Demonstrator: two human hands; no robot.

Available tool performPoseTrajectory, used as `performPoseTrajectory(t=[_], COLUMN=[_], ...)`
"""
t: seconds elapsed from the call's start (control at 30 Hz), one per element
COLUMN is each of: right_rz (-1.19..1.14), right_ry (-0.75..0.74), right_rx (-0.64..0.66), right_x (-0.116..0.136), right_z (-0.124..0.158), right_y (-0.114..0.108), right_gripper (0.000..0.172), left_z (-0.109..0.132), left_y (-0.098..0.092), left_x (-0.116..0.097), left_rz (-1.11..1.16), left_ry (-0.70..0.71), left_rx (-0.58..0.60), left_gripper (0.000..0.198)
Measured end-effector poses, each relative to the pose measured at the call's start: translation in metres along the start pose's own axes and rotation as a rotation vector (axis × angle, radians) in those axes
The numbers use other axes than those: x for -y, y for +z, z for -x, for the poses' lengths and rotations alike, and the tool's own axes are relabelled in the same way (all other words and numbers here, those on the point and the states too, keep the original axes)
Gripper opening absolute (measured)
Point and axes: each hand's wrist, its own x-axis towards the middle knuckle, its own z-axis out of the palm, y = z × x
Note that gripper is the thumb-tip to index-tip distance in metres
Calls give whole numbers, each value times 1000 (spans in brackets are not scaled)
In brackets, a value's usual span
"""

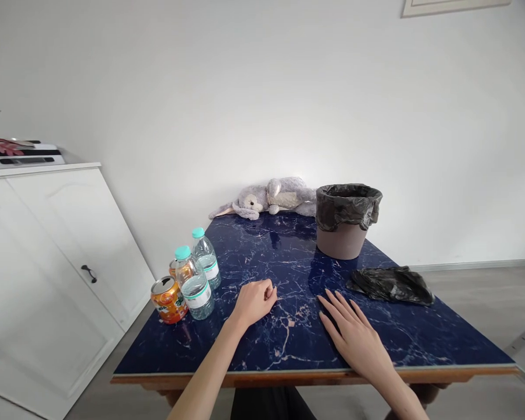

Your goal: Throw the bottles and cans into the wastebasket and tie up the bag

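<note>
My left hand rests on the blue marbled table with its fingers curled into a loose fist, and nothing shows in it. Flat on the tabletop lies my right hand, fingers stretched out and holding nothing. Left of my left hand stand two clear water bottles with turquoise caps, a nearer one and a farther one, both partly filled. Beside them is an orange drink can, with a second can mostly hidden behind. Just beyond my right hand lies a crumpled black plastic bag.
A grey-brown trash bin lined with a black bag stands on the table's right far side. Against the wall lies a grey plush rabbit. A white cabinet stands left of the table.
</note>
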Motion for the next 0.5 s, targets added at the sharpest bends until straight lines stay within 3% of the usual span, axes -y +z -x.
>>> performPoseTrajectory(t=[0.5], right_rz=[1], right_ry=[8], right_rx=[32], right_x=[1], right_z=[-1], right_y=[-3], right_gripper=[58], left_z=[0], left_y=[-1], left_x=[-1], left_rz=[-6], left_ry=[-4], left_rx=[5], left_gripper=[34])
